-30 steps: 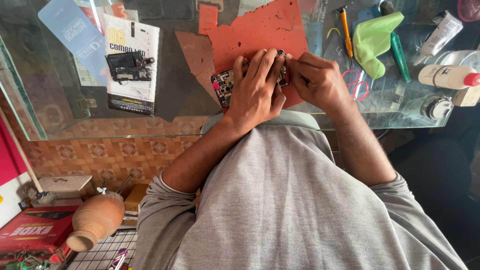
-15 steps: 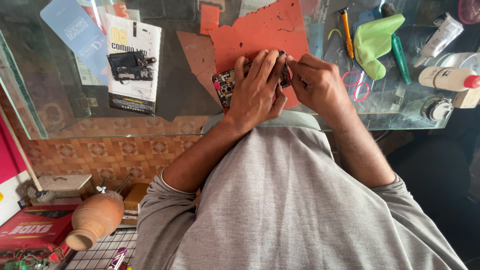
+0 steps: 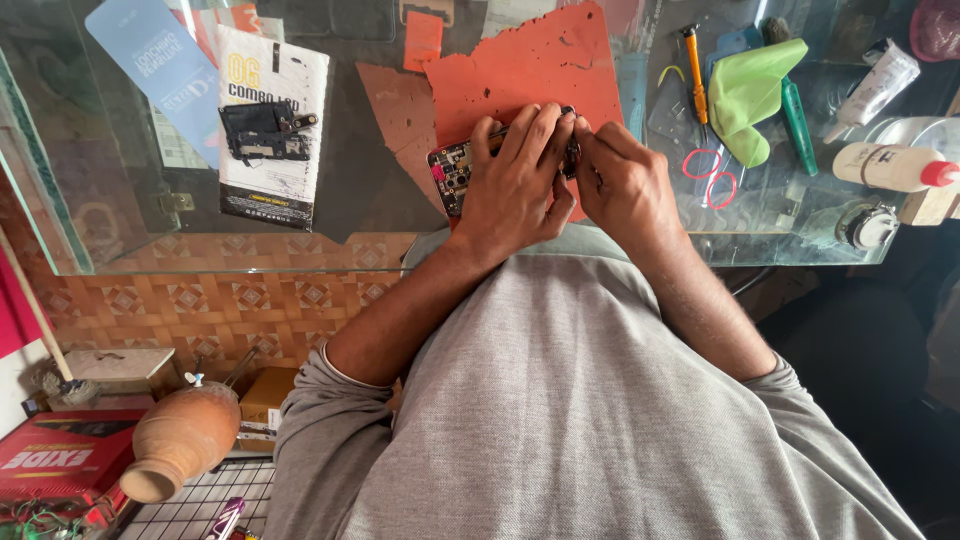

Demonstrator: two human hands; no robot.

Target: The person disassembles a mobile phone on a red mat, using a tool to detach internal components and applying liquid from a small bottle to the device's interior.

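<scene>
nearest the camera is the person's grey knit shirt, with both forearms reaching away from it to the glass-topped counter. taking the opened phone with its bare circuit board as the landmark: it lies flat on a torn orange-red rubber mat, close to the counter's near edge. the left hand lies over most of the phone, fingers curled down across it and the grip closed on its body, so only the phone's left end shows. the right hand sits just right of the phone, touching its right end, fingers pinched tight together at that edge; whether something small is in the pinch cannot be told.

left of the phone, well apart, a white printed card carrying a black phone part lies on the glass, and a pale blue card lies further left of that. right of the phone, beyond the right hand, two red rubber rings lie on the counter. further right and farther back lie a green cloth, an orange-handled screwdriver and a white bottle with a red cap. below the counter, down and left of the phone, a brown clay pot rests on a wire rack.
</scene>
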